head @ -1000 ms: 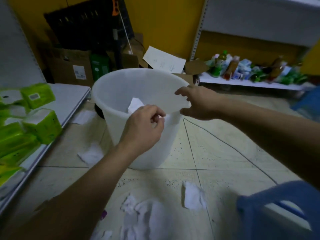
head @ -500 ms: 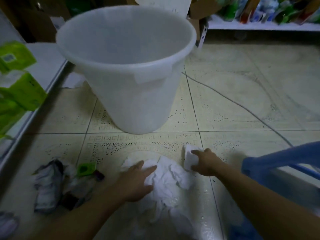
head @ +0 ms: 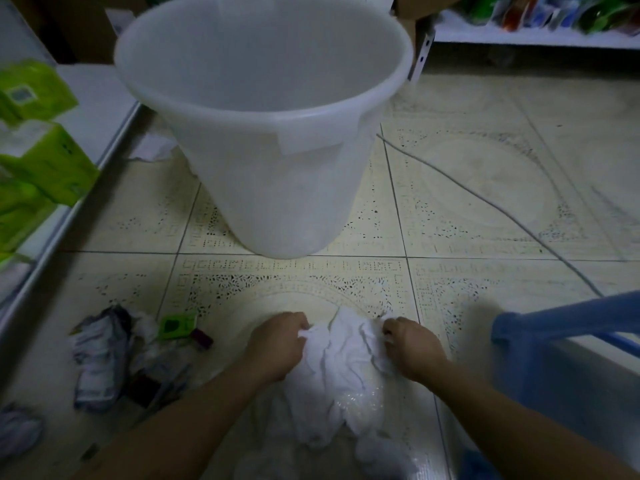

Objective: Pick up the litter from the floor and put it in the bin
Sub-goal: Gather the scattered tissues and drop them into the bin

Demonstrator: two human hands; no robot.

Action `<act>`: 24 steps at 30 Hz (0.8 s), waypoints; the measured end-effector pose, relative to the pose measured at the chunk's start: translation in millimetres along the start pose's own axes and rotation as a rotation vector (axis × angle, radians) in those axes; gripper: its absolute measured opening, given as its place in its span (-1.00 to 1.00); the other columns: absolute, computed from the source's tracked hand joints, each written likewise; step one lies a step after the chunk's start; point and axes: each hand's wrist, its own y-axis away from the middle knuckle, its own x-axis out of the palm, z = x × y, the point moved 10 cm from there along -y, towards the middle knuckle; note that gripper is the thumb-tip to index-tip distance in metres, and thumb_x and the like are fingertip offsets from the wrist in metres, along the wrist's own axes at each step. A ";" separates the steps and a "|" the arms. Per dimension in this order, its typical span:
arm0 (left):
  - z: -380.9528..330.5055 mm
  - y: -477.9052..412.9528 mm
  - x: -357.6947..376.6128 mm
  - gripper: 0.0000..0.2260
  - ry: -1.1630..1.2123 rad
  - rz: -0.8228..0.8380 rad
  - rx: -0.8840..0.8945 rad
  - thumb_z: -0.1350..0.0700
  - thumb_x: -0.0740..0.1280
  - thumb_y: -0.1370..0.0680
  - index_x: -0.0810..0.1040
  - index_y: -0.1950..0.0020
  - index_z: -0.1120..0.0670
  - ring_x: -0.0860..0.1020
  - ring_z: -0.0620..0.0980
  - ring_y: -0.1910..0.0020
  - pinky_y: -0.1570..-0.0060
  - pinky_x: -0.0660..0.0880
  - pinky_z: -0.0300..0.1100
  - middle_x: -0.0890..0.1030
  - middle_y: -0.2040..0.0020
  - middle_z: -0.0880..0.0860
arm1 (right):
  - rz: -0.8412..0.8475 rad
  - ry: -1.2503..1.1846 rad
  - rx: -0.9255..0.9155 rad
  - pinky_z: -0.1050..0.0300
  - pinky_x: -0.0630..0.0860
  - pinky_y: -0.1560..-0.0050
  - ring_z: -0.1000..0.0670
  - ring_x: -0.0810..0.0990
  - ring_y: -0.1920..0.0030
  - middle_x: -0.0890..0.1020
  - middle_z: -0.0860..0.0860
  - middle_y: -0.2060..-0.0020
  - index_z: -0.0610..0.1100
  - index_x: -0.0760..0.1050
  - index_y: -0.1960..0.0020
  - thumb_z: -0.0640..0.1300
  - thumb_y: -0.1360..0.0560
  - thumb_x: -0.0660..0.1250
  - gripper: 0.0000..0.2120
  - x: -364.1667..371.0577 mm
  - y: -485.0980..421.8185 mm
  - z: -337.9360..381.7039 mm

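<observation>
A dim shop aisle with cream patterned floor tiles (head: 485, 188), low white shelving on the left carrying green tissue packs (head: 41, 157), and another shelf of bottles at the far right. A thin cable (head: 485, 202) runs across the tiles. The translucent white plastic bin (head: 277, 133) stands upright on the floor straight ahead, its mouth open toward the camera; what lies at its bottom cannot be made out through the blur.

Just in front of the bin, near the camera, a heap of crumpled white paper (head: 339, 368) lies on the floor. The left hand (head: 277, 344) has its fingers clenched on the heap's left edge, and the right hand (head: 412, 348) has its fingers curled into the right edge, so both are grasping the same bundle and bunching it together. It looks to be resting on the tiles, not yet lifted.

Much is left, by the look of it. To the left of the hands lies a second pile of litter (head: 104, 362), greyish crumpled wrappers with a small green piece (head: 176, 325) and a dark scrap beside it. Another crumpled bit sits at the lower left corner, and a white sheet (head: 152, 147) lies behind the bin near the shelf foot. More white paper trails toward the bottom edge. A blue plastic basket (head: 554, 327) stands at the right, apart from the litter.

The step in hand seems to be gathering the white heap for a lift into the bin.
</observation>
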 end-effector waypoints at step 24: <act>-162.6 29.8 -390.3 -0.95 0.131 -0.727 0.378 -0.02 0.36 -0.49 0.59 0.11 -0.08 0.50 -0.17 0.29 0.39 0.33 -0.28 0.56 0.29 -0.14 | -0.663 -0.826 -0.448 0.33 0.47 0.45 0.15 0.61 0.34 0.65 0.01 0.20 -0.07 0.56 0.09 -0.11 -0.48 0.38 -0.96 -434.1 79.8 109.7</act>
